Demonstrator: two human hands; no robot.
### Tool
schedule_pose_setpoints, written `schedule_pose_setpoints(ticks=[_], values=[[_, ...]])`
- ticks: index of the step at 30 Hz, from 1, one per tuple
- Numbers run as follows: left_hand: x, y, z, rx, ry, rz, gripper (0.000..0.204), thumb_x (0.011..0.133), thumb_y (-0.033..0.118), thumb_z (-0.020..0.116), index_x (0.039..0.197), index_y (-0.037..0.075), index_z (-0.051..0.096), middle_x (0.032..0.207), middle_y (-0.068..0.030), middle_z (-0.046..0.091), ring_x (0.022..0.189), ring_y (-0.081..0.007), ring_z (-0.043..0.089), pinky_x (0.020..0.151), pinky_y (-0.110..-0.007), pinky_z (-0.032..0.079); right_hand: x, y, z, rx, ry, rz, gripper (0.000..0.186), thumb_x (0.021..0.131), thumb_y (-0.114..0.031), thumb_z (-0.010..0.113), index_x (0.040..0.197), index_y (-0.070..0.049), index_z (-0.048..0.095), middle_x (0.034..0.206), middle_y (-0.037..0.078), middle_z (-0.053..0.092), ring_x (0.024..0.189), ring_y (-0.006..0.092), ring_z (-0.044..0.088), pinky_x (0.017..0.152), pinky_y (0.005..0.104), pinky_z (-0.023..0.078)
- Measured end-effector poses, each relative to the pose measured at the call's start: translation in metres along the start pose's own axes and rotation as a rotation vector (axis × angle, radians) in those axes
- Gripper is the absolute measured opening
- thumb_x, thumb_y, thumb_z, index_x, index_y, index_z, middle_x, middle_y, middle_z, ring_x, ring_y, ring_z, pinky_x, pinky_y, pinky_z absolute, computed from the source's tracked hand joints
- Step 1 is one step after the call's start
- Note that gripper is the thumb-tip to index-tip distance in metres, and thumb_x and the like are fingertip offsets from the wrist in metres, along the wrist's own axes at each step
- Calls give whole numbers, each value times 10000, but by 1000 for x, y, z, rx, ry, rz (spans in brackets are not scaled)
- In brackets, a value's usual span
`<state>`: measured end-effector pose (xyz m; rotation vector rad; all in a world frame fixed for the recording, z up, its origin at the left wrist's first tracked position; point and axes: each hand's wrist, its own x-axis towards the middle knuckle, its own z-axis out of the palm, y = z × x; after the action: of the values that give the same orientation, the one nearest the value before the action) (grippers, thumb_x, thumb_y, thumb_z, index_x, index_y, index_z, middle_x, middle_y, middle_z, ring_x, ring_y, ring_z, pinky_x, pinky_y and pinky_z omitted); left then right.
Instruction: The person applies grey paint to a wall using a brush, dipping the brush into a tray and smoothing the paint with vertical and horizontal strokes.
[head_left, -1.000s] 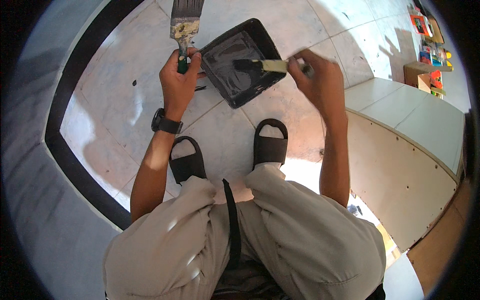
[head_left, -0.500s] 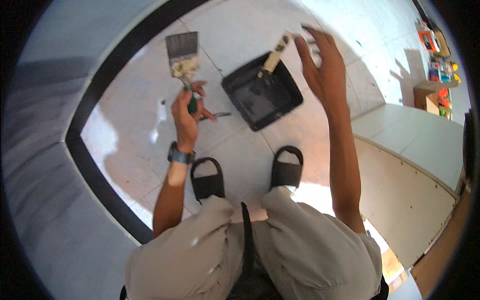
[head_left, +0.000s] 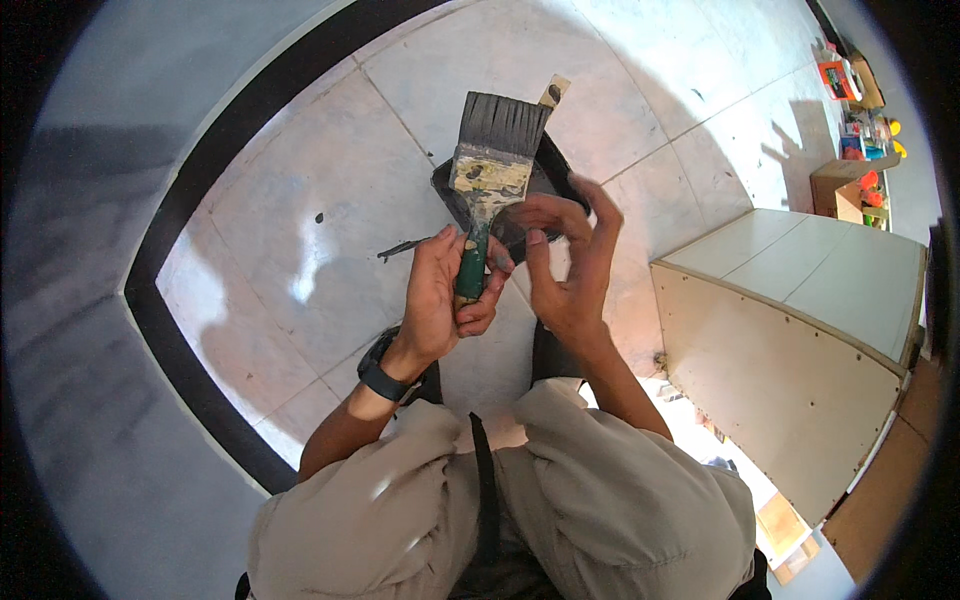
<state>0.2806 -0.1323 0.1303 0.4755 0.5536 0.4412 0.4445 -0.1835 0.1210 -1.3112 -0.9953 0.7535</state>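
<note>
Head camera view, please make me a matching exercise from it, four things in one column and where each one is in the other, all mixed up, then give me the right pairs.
Things
1. green-handled paintbrush
2. black tray
3. dark wristwatch
4. cardboard box

Places
A. worn on the left arm
B. near the picture's right edge, with colourful items in it
C. in the grasp of the left hand
D. on the tiled floor, partly hidden behind what the person holds

Right pairs: 1-C, 2-D, 3-A, 4-B
</note>
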Motion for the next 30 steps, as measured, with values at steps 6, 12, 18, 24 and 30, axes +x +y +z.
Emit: schedule_pose_setpoints(ticks=[6, 12, 18, 24, 30], values=[[-9, 1, 12, -15, 48, -185, 620, 1048, 587, 239, 1009, 54, 555, 718, 13, 468, 454, -71, 281, 406, -240, 268, 4, 9, -20, -712, -126, -374, 701, 715, -31, 833, 1369, -204, 646, 924, 66, 639, 821, 231, 645, 696, 348, 538], [-14, 1, 25, 58, -25, -230, 680, 1048, 620, 243, 1077, 25, 572, 822, -52, 576, 567, -136, 578, 535, -311, 518, -9, 18, -35, -850, -93, -392, 669, 695, -22, 839, 1312, -241, 703, 926, 53, 580, 819, 191, 614, 694, 327, 535], [0, -16, -50, 561, 4, -73, 598, 1075, 485, 376, 1381, -23, 457, 1096, -166, 595, 881, -232, 695, 738, -361, 616, 4, 41, -68, -627, 140, -22, 195, 840, -66, 808, 1008, 13, 751, 899, 121, 723, 758, 177, 687, 668, 289, 559], [26, -44, -80, 785, 495, 107, 519, 1050, 234, 523, 1451, -6, 298, 1244, -209, 561, 1009, -261, 693, 810, -392, 626, 24, 42, -69, -779, -115, 109, 229, 887, -216, 775, 978, -12, 721, 854, 124, 745, 689, 229, 720, 624, 330, 574], [46, -58, -72, 611, 439, 42, 561, 1023, 143, 545, 1455, 12, 211, 1313, -249, 508, 1097, -329, 674, 861, -421, 644, 32, 43, -52, -1104, -162, -6, 216, 873, -268, 764, 946, -68, 726, 871, 113, 729, 711, 311, 703, 646, 384, 553]])
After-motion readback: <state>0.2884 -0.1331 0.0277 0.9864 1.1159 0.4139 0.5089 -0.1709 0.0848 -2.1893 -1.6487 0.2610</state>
